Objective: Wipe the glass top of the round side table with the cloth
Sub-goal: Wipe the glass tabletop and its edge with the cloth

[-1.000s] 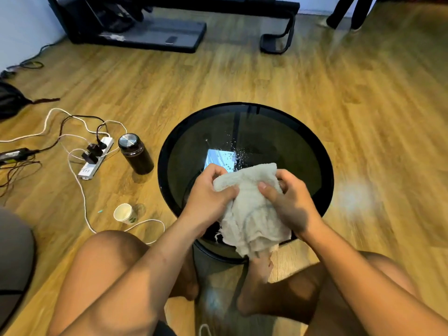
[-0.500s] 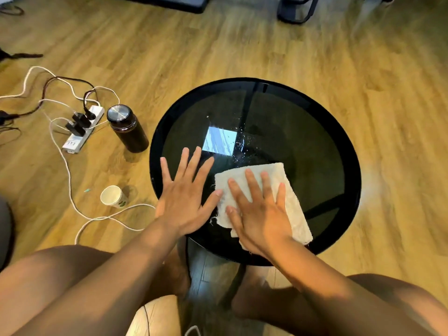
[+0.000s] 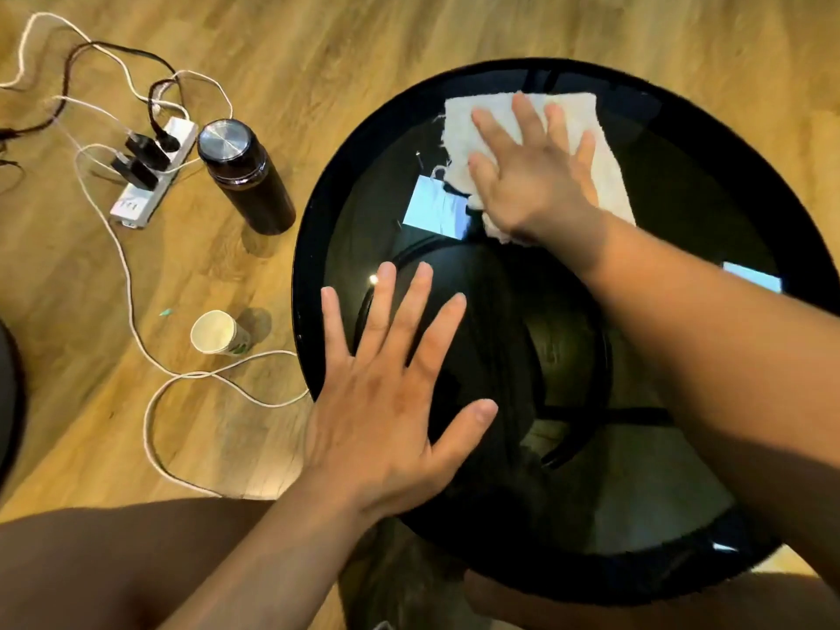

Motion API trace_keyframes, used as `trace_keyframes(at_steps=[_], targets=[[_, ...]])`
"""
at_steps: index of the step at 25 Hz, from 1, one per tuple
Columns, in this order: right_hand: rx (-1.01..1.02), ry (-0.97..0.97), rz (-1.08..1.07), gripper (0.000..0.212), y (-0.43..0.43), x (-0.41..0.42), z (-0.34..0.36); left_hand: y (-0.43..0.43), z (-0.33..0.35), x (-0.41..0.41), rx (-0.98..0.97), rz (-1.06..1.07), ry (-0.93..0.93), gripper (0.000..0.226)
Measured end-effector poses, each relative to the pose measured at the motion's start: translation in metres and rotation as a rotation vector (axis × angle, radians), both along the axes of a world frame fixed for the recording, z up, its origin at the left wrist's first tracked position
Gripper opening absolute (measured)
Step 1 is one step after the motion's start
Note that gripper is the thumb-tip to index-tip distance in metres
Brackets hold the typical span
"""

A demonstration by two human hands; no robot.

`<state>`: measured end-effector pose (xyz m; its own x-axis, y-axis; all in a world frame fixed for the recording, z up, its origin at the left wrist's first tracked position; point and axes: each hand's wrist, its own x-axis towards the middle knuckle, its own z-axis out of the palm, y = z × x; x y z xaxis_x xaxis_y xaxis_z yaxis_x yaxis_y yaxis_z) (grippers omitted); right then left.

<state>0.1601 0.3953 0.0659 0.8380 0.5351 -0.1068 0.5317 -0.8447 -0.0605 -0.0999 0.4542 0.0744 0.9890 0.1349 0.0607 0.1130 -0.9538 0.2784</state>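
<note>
Pressing a frayed white cloth (image 3: 609, 170) onto the round dark-glass desk (image 3: 307, 284), the right hand (image 3: 536, 184) spreads straight fingers (image 3: 527, 115); the left hand (image 3: 386, 416) (also splayed) lies flat on glass.

1. dark bottle (image 3: 247, 177) with a metal lid, upright on the wood floor (image 3: 318, 47).
2. white power strip (image 3: 152, 175) just beside, two black plugs in.
3. paper cup (image 3: 218, 333) on its side, near a looping white cable (image 3: 132, 311).

Warm, bright light; 2 pale rectangular reflections on the glass top (image 3: 709, 211); frame edges bow, perhaps slight motion blur.
</note>
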Motion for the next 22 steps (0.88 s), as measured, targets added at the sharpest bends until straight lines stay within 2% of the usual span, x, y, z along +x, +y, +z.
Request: trace_keyframes(at_steps=[4,9,11,15,19,22], targets=[[0.043,0.001,-0.025,0.056,0.036,0.058,-0.002,0.003,-0.001,0.000,-0.069,-0.012,-0.052,0.075],[0.014,0.047,-0.064,0.057,0.034,0.045,0.009,0.005,-0.001,-0.001,-0.114,0.030,-0.117,0.072],[0.010,0.079,-0.046,0.057,0.019,0.011,0.017,0.005,-0.001,-0.002,-0.106,0.049,-0.123,0.070],[-0.094,0.006,0.059,0.054,-0.043,-0.099,0.020,0.006,0.002,-0.003,-0.129,0.064,-0.094,0.067],[0.033,-0.048,0.168,0.045,-0.126,-0.228,0.028,0.004,0.010,-0.014,-0.128,0.073,-0.058,0.067],[0.034,0.008,0.233,0.040,-0.169,-0.285,0.029,-0.011,0.025,-0.036,-0.220,0.056,-0.142,0.059]])
